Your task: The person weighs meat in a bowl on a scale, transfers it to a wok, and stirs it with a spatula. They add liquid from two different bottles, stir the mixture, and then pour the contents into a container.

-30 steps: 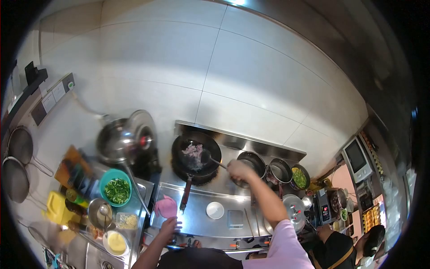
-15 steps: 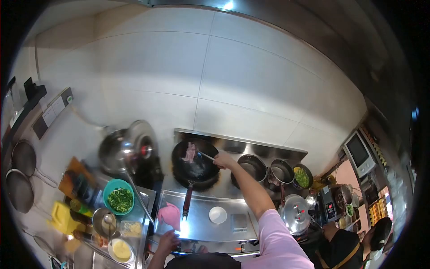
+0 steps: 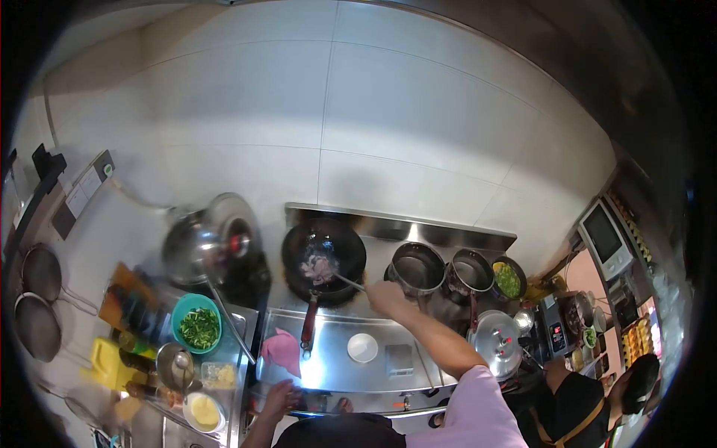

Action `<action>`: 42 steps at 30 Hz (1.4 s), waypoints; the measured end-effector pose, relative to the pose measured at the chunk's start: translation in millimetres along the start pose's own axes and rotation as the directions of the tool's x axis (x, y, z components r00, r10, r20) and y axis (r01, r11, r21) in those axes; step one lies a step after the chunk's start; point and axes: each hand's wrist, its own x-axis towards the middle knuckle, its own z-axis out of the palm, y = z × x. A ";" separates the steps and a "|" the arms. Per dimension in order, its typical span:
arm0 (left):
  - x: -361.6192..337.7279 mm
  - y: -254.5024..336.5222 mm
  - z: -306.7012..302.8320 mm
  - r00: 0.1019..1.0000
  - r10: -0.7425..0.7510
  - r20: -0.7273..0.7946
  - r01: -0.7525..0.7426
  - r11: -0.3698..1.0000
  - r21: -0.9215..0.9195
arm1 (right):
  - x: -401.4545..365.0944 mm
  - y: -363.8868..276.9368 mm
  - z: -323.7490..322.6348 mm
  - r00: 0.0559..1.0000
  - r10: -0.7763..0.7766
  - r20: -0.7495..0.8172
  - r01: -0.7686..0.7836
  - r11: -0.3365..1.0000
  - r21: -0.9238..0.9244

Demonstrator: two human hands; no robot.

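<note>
My right hand (image 3: 387,299) is closed around a long-handled cooking utensil (image 3: 349,281). Its head reaches into a black wok (image 3: 340,243), where it meets pale pink meat pieces (image 3: 319,269); the head's shape cannot be made out. The wok sits on the burner, its brown handle (image 3: 309,322) pointing toward me. Down at the stove's front edge, my left hand (image 3: 281,399) is beside the control knobs, fingers partly spread with nothing visible in them. Above that hand lies a pink cloth (image 3: 281,352). A white bowl (image 3: 363,348) stands on the steel counter (image 3: 331,362).
To the left are a teal bowl (image 3: 216,340) of chopped greens, a steel bowl (image 3: 169,360) and a blurred, lidded pot (image 3: 184,250). On the right stand two pots (image 3: 419,290) (image 3: 472,289), a pan of greens (image 3: 507,279), a pressure cooker (image 3: 495,345) and another person (image 3: 571,411).
My right hand has moved down and right with the utensil. The meat has shifted from the back of the wok toward its handle side. My left hand stays by the stove edge.
</note>
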 end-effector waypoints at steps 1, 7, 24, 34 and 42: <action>2.4 0.4 4.5 1.000 -0.009 0.006 0.009 1.000 0.015 | 10.0 4.1 16.4 0.999 0.020 -0.027 -0.019 0.999 0.036; 0.9 10.8 32.2 1.000 -0.005 -0.015 0.006 0.997 0.080 | 62.2 12.3 101.6 0.966 0.108 -0.234 -0.049 0.968 0.245; -30.6 -6.6 6.7 0.992 0.011 -0.122 -0.004 0.998 0.059 | 35.7 8.0 62.3 0.997 -0.029 -0.072 0.041 0.984 0.173; -39.8 14.6 -24.5 0.994 0.066 -0.082 -0.067 0.998 -0.012 | 74.4 -21.5 79.3 0.985 -0.032 -0.167 0.047 0.995 0.088; -43.4 -6.7 -50.7 0.998 0.018 -0.062 -0.022 0.997 -0.071 | 9.6 -22.3 16.5 0.995 0.080 0.054 -0.074 0.991 -0.110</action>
